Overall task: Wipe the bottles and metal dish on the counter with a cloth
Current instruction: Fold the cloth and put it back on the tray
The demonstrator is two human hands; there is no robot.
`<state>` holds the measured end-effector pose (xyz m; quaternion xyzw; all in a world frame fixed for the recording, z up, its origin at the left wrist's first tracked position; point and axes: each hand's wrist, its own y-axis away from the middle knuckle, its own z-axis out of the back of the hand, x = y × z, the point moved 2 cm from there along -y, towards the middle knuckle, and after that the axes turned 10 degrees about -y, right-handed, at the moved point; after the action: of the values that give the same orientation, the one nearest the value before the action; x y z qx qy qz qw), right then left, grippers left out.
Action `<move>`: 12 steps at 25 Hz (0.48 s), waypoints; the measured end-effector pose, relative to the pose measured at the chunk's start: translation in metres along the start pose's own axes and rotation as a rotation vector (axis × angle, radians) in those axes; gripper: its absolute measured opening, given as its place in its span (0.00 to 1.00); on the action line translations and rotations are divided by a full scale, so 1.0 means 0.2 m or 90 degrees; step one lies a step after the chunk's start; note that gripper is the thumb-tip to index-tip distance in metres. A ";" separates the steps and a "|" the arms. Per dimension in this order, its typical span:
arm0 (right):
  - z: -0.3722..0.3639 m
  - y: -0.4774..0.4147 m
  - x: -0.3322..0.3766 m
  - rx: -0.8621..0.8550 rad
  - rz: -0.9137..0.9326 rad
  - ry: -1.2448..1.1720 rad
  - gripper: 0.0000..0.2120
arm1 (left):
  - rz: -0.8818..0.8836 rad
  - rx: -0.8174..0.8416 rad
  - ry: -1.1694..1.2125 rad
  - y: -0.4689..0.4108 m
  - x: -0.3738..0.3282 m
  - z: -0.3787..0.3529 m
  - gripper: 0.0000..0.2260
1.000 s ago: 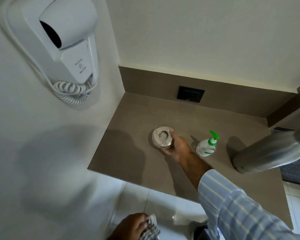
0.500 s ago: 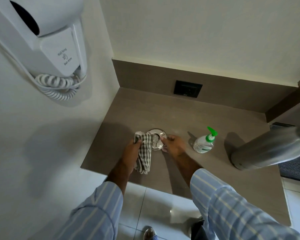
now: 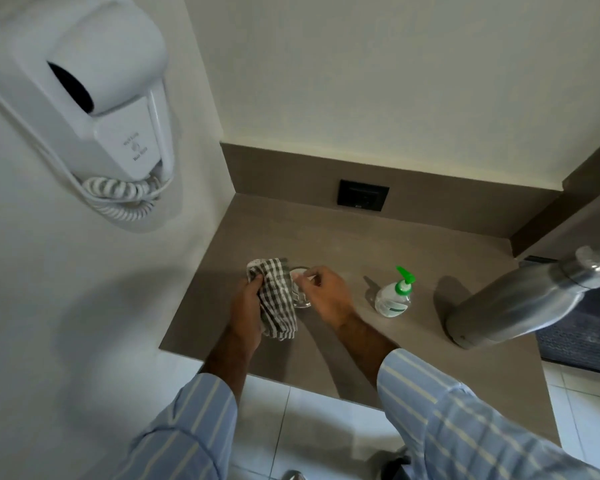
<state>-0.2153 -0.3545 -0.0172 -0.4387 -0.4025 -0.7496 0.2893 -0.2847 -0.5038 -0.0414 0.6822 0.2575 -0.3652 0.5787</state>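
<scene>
A round metal dish (image 3: 300, 295) sits on the brown counter (image 3: 326, 237), mostly hidden between my hands. My left hand (image 3: 246, 313) grips a grey-and-white checked cloth (image 3: 276, 303), which is pressed against the dish's left side. My right hand (image 3: 326, 296) holds the dish by its right rim with its fingertips. A small clear pump bottle (image 3: 394, 296) with a green top stands to the right of my right hand. Further right stands a tall steel bottle (image 3: 520, 303), looming large in the wide-angle view.
A white wall-mounted hair dryer (image 3: 94, 109) with a coiled cord hangs on the left wall above the counter. A black wall socket (image 3: 362, 200) sits in the backsplash. The counter's front edge runs just under my forearms, with white floor tiles (image 3: 309, 427) below.
My left hand came up from below the counter with the cloth and brought it onto the dish. My right hand stayed on the dish.
</scene>
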 end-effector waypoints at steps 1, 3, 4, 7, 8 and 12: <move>-0.01 0.05 0.08 0.084 -0.044 -0.104 0.25 | -0.024 0.036 0.044 0.05 -0.06 -0.01 0.19; 0.03 0.15 0.23 0.226 -0.126 -0.255 0.27 | -0.095 0.076 0.093 0.15 -0.21 -0.06 0.18; 0.07 0.18 0.30 0.252 -0.136 -0.291 0.27 | -0.125 0.093 0.113 0.21 -0.30 -0.10 0.17; 0.32 0.29 0.52 0.223 -0.068 -0.304 0.24 | -0.199 0.171 0.114 0.39 -0.53 -0.23 0.21; 0.42 0.33 0.58 0.196 -0.038 -0.298 0.21 | -0.234 0.207 0.097 0.45 -0.60 -0.29 0.23; 0.90 0.52 0.79 0.072 0.056 -0.265 0.21 | -0.345 0.334 -0.021 0.70 -0.82 -0.65 0.14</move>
<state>-0.1284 -0.2660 0.2109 -0.5841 -0.4756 -0.6056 0.2564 -0.2482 -0.3919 0.1826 0.7081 0.3173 -0.5696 0.2709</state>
